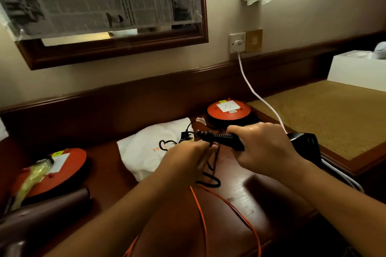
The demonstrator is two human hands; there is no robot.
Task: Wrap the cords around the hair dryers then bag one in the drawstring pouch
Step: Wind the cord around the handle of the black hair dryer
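Nearest me, my left hand (188,153) pinches the black cord (210,179) just left of the black hair dryer (229,141), whose handle runs leftward out of my closed right hand (261,148), so I judge wrapping falls to the left.

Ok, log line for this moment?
right hand: grips black dryer | left hand: winding black cord | white pouch: empty, on desk
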